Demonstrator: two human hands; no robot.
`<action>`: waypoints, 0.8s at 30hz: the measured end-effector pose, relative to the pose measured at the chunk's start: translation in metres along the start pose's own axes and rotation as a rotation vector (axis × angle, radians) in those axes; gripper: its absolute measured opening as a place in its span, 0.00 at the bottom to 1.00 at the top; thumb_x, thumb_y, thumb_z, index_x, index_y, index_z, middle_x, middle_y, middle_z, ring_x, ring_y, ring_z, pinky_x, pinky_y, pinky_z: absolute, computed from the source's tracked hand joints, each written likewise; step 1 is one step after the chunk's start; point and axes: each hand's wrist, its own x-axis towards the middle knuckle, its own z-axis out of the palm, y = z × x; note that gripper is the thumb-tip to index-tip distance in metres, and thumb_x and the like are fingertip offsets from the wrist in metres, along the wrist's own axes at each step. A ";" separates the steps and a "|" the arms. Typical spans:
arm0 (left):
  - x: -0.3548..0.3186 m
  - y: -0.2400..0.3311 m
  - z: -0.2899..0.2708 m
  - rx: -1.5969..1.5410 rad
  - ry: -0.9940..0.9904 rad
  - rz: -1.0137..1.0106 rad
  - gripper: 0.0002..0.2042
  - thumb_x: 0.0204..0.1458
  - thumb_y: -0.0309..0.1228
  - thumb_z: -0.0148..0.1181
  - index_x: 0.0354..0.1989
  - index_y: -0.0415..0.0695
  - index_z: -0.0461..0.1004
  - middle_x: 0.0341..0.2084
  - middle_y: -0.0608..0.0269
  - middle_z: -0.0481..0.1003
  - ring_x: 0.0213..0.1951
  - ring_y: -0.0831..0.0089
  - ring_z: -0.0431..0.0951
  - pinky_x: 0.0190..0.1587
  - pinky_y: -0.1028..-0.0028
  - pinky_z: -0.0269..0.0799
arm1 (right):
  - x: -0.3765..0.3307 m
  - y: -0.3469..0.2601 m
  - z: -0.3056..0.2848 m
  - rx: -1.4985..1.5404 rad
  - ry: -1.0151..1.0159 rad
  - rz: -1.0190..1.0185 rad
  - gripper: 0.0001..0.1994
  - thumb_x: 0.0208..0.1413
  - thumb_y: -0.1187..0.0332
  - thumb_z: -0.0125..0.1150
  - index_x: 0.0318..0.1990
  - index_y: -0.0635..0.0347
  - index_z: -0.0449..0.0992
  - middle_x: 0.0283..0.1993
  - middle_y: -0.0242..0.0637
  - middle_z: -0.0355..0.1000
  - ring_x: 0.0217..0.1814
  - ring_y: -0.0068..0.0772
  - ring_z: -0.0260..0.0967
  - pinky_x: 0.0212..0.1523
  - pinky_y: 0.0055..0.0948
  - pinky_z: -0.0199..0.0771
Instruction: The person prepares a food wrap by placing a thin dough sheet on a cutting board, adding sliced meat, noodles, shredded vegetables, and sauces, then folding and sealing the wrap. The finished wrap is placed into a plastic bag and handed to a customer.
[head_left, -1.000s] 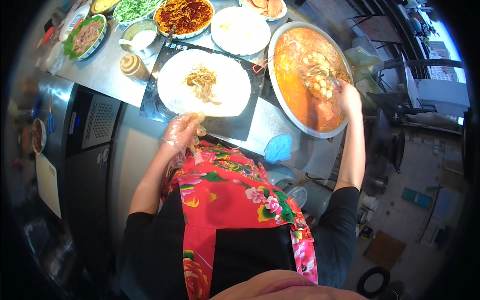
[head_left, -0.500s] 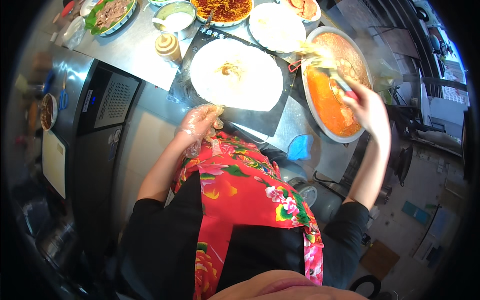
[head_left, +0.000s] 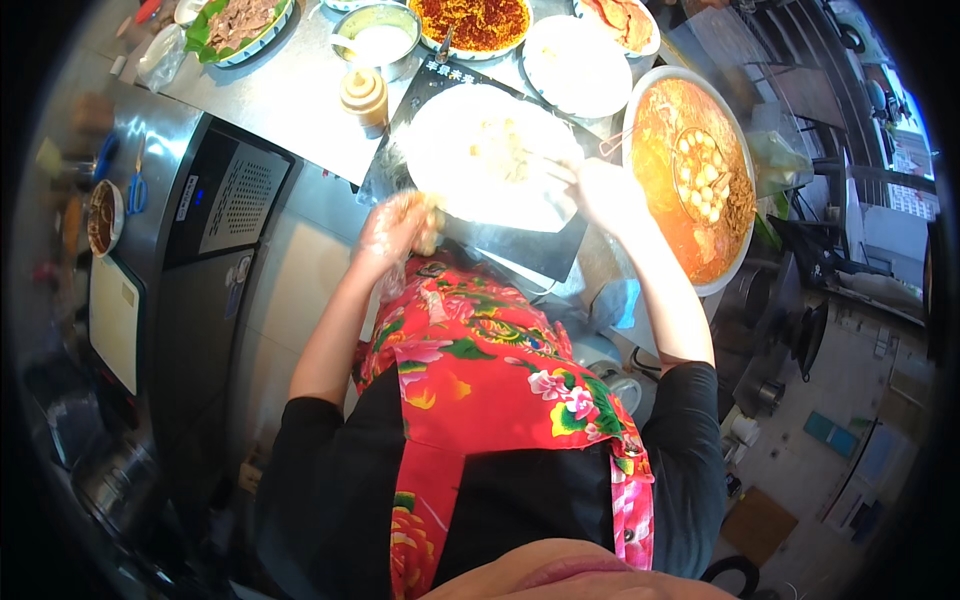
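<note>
A round white flatbread [head_left: 455, 185] lies on a black board [head_left: 520, 248] with a small heap of pale food [head_left: 500, 150] on it. My left hand [head_left: 400, 225], in a clear plastic glove, rests at the flatbread's near left edge with fingers curled; whether it holds anything I cannot tell. My right hand [head_left: 600, 190] hovers over the flatbread's right side, closed on a thin utensil [head_left: 535, 160] that points at the food heap. To the right stands a large round pan [head_left: 738, 272] of orange-red broth, with a skimmer [head_left: 705, 180] of pale balls in it.
On the steel counter [head_left: 290, 100] behind the board stand a squeeze bottle [head_left: 365, 95], a bowl of white sauce [head_left: 380, 40], a plate of red topping [head_left: 475, 20], a white plate [head_left: 575, 65] and a meat dish on leaves [head_left: 235, 20]. A black vented appliance [head_left: 235, 200] sits left.
My right hand has come from the broth pan leftward to above the flatbread, carrying the utensil. More food lies on the flatbread. My left hand has stayed at the near edge.
</note>
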 end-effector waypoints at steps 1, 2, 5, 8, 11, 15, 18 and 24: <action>0.018 -0.001 -0.001 0.148 0.076 0.125 0.15 0.66 0.31 0.55 0.57 0.38 0.74 0.36 0.63 0.79 0.34 0.77 0.77 0.37 0.77 0.74 | 0.000 -0.001 -0.004 0.004 -0.020 -0.099 0.18 0.56 0.62 0.64 0.54 0.52 0.75 0.41 0.47 0.79 0.47 0.49 0.78 0.51 0.43 0.76; 0.038 -0.002 0.000 0.297 0.154 0.240 0.16 0.66 0.31 0.55 0.58 0.38 0.74 0.39 0.61 0.80 0.39 0.75 0.78 0.43 0.75 0.75 | -0.001 0.001 -0.010 0.014 0.007 -0.118 0.19 0.56 0.61 0.64 0.55 0.52 0.75 0.39 0.46 0.79 0.47 0.47 0.79 0.49 0.43 0.78; 0.095 0.002 0.025 0.426 0.291 0.379 0.17 0.63 0.27 0.54 0.59 0.37 0.73 0.45 0.55 0.80 0.48 0.68 0.78 0.55 0.71 0.72 | 0.009 0.032 -0.047 -0.037 0.106 -0.173 0.15 0.56 0.63 0.60 0.51 0.52 0.78 0.37 0.48 0.79 0.39 0.51 0.79 0.44 0.45 0.80; 0.119 0.008 0.061 0.279 0.285 0.403 0.18 0.62 0.25 0.53 0.59 0.36 0.72 0.48 0.50 0.79 0.52 0.65 0.78 0.60 0.69 0.69 | 0.055 0.075 -0.081 0.063 0.168 0.036 0.25 0.51 0.63 0.67 0.58 0.54 0.74 0.42 0.48 0.79 0.47 0.47 0.79 0.49 0.42 0.79; 0.115 0.012 0.086 0.190 0.203 0.216 0.18 0.62 0.26 0.53 0.60 0.34 0.71 0.53 0.48 0.77 0.57 0.63 0.75 0.63 0.70 0.66 | 0.127 0.088 -0.066 -0.129 0.162 0.062 0.23 0.52 0.62 0.66 0.57 0.56 0.76 0.42 0.50 0.79 0.47 0.49 0.79 0.49 0.43 0.78; 0.081 0.015 0.068 0.450 0.207 0.268 0.20 0.64 0.28 0.54 0.63 0.34 0.69 0.58 0.50 0.74 0.60 0.68 0.72 0.64 0.72 0.64 | 0.149 0.110 -0.032 -0.055 0.188 0.017 0.21 0.53 0.61 0.64 0.55 0.58 0.78 0.43 0.53 0.79 0.49 0.51 0.78 0.51 0.45 0.77; 0.042 0.005 0.048 0.363 0.272 0.313 0.20 0.64 0.27 0.53 0.63 0.34 0.69 0.58 0.51 0.74 0.60 0.69 0.72 0.64 0.72 0.64 | 0.134 0.133 -0.013 0.073 0.256 0.207 0.22 0.55 0.59 0.64 0.56 0.58 0.77 0.46 0.55 0.79 0.50 0.52 0.78 0.53 0.45 0.77; 0.002 0.001 0.042 0.129 0.249 0.177 0.20 0.64 0.26 0.53 0.64 0.35 0.69 0.58 0.56 0.74 0.59 0.72 0.72 0.63 0.73 0.64 | 0.150 0.133 0.012 0.141 0.300 0.118 0.26 0.55 0.58 0.64 0.60 0.59 0.73 0.46 0.55 0.79 0.51 0.53 0.78 0.54 0.46 0.76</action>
